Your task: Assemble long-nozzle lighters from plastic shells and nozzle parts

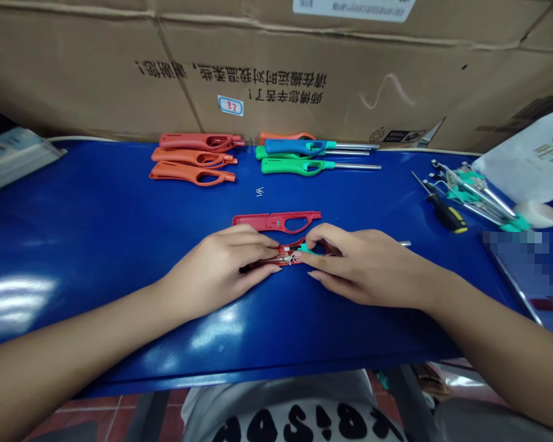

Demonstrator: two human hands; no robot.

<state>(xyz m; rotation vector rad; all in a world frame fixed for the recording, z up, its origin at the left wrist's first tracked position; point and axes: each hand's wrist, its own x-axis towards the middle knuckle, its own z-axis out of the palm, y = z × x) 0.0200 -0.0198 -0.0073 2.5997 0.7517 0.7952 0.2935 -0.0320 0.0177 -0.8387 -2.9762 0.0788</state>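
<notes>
Your red lighter half (282, 251) lies crosswise in front of you, innards up, partly hidden, w/ teal piece (305, 248) inside + metal tube (405, 244) sticking out R. Loose red half-shell (276, 221) just beyond, hollow side up.

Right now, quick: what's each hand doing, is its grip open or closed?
Left hand: closed, holding the red casing.
Right hand: curled at the teal part; whether it grips anything cannot be told.

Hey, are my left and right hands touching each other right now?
Apart: the head view shows part of the open red lighter between the left hand and the right hand.
</notes>
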